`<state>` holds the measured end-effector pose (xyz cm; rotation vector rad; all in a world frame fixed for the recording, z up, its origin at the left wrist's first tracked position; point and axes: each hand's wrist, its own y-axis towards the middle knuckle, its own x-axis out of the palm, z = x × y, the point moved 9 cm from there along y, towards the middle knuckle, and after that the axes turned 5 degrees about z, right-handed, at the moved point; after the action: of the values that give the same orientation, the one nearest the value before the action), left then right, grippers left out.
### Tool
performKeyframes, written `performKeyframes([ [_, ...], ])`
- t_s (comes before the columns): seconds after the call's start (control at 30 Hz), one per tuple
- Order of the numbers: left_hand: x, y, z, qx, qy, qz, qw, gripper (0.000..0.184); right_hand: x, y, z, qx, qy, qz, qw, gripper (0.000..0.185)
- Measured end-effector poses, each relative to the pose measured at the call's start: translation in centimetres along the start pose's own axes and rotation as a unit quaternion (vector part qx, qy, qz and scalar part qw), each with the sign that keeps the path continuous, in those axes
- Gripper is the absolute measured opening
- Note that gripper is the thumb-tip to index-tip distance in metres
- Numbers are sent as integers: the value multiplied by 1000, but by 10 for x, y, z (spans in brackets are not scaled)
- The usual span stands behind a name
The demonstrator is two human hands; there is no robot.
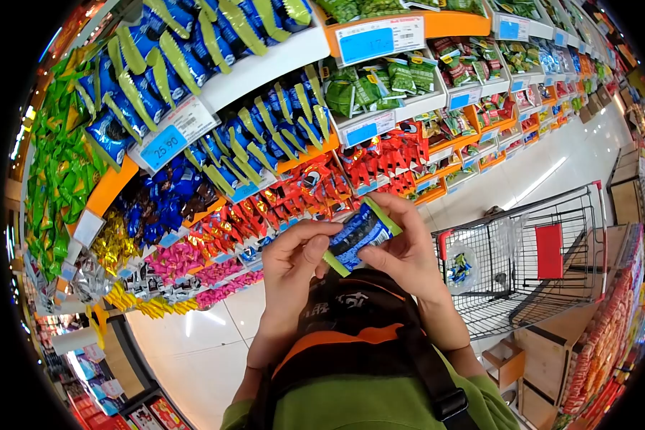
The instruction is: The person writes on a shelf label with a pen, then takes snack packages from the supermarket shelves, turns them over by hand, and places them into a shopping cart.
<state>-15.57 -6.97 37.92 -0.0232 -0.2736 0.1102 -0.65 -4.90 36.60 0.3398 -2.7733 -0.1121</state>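
Between my two hands, in front of my chest, is a small blue candy packet [360,235] with lime-green crimped ends, tilted up to the right. My left hand [292,259] pinches its left end between thumb and fingers. The fingers of my right hand [400,247] are wrapped round the right end, with the thumb pressed on the front. Similar blue and green packets [254,143] fill a shelf bin just beyond my hands. Red-wrapped candies [294,193] lie in the bin below them.
To my right stands a wire shopping cart [530,251] holding a clear plastic bag with several blue and green packets [460,268]. Tiered candy shelves with price tags [170,143] curve round the front and left. Wooden crates [548,347] stand at the lower right.
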Motion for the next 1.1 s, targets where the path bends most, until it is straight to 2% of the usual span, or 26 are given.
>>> performKeyframes([
  [0.13,3,-1,5,20,17,-16,1000,17,-1,-4,-4,4,46,14,999,67],
  [0.27,8,-1,3,21,21,-22,999,17,-3,-7,-10,0,37,9,999,68],
  [0.33,11,-2,2,13,25,-14,1000,17,-6,-8,-14,-10,8,12,1000,68],
  [0.6,43,-1,-17,-33,108,-42,993,15,-47,-34,3,29,53,75,995,70],
  [0.63,46,-3,-26,-29,80,-59,995,17,-62,-46,14,88,117,127,981,66],
  [0.7,49,-2,-38,-23,88,-84,992,18,-114,-85,49,165,61,224,958,59],
  [0.73,48,-1,-48,-31,84,-86,992,19,-147,-113,75,182,58,308,932,57],
  [0.77,50,0,-57,-38,82,-84,992,19,-177,-146,91,213,123,403,881,53],
  [0.83,52,3,-74,-61,81,-89,991,20,-248,-212,143,155,211,574,776,51],
  [0.9,63,5,-88,-76,112,-141,981,23,-312,-276,190,106,196,680,699,49],
  [0.97,76,6,-99,-97,129,-150,975,23,-366,-326,248,101,181,733,648,52],
  [1.07,104,9,-103,-97,150,-151,972,22,-418,-371,313,154,118,769,609,56],
  [1.1,115,11,-102,-90,157,-151,972,21,-438,-382,351,217,105,734,635,66],
])
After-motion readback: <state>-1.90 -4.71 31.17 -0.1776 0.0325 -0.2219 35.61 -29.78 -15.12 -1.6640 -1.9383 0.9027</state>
